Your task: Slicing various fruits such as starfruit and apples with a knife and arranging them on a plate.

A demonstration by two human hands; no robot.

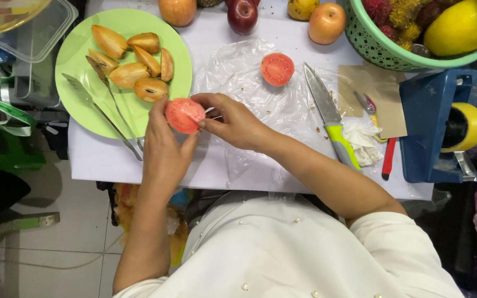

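Note:
My left hand (164,146) holds a halved pink-fleshed fruit (184,115), cut face up, just off the edge of the green plate (78,60). My right hand (233,121) presses a thin metal tool (210,110) against the fruit's right side; most of the tool is hidden by my fingers. The other fruit half (277,69) lies cut face up on a clear plastic sheet (249,83) further back. On the plate lie several orange-brown fruit wedges (136,58) and metal tongs (103,113).
A green-handled knife (331,118) lies right of the plastic sheet, beside a crumpled tissue (362,140) and a red-handled tool (388,157). A green basket (385,47) of fruit, a blue tape dispenser (437,127) and whole apples (242,15) stand at the back.

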